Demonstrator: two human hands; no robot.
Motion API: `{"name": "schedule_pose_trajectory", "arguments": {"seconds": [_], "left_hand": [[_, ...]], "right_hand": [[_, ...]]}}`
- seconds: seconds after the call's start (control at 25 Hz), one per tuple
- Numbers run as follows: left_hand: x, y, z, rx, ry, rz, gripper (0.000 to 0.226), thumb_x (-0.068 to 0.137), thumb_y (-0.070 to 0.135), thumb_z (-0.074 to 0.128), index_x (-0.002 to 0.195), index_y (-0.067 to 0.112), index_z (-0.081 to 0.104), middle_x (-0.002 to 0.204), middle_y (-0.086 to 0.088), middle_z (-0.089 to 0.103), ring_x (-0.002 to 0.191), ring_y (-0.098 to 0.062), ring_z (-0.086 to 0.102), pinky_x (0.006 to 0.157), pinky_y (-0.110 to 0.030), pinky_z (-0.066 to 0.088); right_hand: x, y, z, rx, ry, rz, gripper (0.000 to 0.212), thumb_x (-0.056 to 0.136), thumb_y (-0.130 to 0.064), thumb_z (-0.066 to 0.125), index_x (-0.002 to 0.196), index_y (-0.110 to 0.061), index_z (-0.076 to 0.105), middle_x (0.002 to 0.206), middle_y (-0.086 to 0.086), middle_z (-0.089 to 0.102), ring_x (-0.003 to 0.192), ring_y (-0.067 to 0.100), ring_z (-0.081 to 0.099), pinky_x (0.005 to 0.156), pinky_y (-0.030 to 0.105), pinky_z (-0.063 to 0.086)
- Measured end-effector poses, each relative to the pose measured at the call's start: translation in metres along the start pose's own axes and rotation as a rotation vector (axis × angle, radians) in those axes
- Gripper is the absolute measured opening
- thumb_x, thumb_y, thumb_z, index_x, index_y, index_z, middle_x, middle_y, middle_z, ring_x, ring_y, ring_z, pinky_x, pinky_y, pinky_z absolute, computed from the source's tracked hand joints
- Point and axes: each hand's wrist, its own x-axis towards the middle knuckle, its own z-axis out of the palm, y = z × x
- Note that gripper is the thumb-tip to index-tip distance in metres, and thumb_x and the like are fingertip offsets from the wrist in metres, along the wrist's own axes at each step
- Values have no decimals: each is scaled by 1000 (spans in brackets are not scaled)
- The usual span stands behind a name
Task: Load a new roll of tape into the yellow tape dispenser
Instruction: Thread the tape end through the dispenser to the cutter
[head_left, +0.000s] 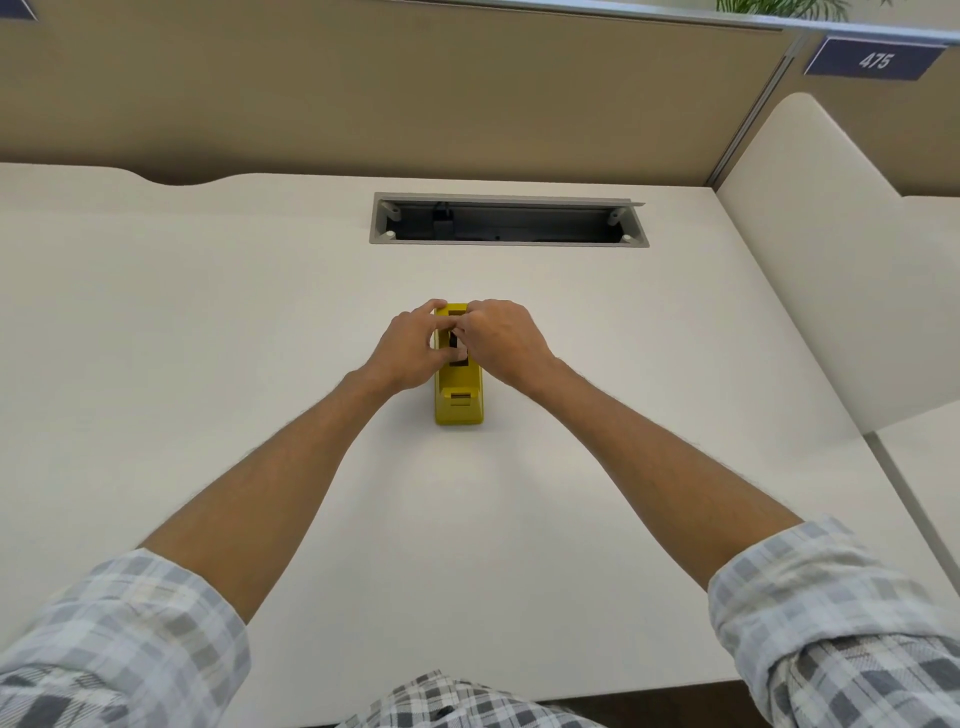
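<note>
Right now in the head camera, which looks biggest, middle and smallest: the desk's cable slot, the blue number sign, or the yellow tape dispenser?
1. Cable slot, clearly biggest.
2. Blue number sign.
3. Yellow tape dispenser, partly covered by hands.

The sign and dispenser look close, and their distances from the camera differ, so that order is unsure.

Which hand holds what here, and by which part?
Left hand grips the yellow tape dispenser at its far left side. Right hand has fingers in the top slot; its hold is unclear.

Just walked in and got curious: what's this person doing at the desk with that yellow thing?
A person is working with both hands on a yellow tape dispenser standing on a pale desk. The left hand grips its left side near the far end, while the right hand reaches its fingers into the opening on top. Whether a tape roll sits inside is hidden by the fingers.
</note>
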Motion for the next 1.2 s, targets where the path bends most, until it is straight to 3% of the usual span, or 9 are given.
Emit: {"name": "schedule_pose_trajectory", "arguments": {"seconds": [0.2,0.56,0.84,1.04,1.2], "left_hand": [[0,-1,0,0,3,2,44,84,33,70,127,28,61,149,-5,42,124,-33,49,99,-45,42],[-2,3,0,17,2,-5,46,86,31,68,131,28,57,150,-4,40,128,-32,46,102,-45,39],[-2,4,-3,17,-12,-3,45,87,30,68,130,28,58,149,-4,42,126,-32,48,101,-43,41],[-4,6,-5,19,-17,9,45,87,30,67,131,27,58,148,-4,41,125,-32,48,100,-45,41],[-5,6,-6,28,-26,9,46,88,31,66,133,27,56,150,-4,40,126,-33,47,104,-48,41]], "right_hand": [[-6,7,0,26,13,-39,24,100,-25,50,103,-13,72,94,5,69,80,19,64,72,29,54],[-3,15,-1,31,-13,-130,26,99,-26,54,119,-14,66,105,7,69,91,20,64,76,24,46],[-2,14,-2,47,-28,-113,26,99,-23,55,119,-13,66,106,8,68,91,20,64,78,26,48],[-9,16,-3,57,-27,-137,25,101,-21,50,117,-12,66,107,8,68,92,22,63,73,23,41],[-7,18,-4,39,-34,-152,26,102,-21,48,116,-12,67,107,8,68,93,23,63,78,27,47]]}}
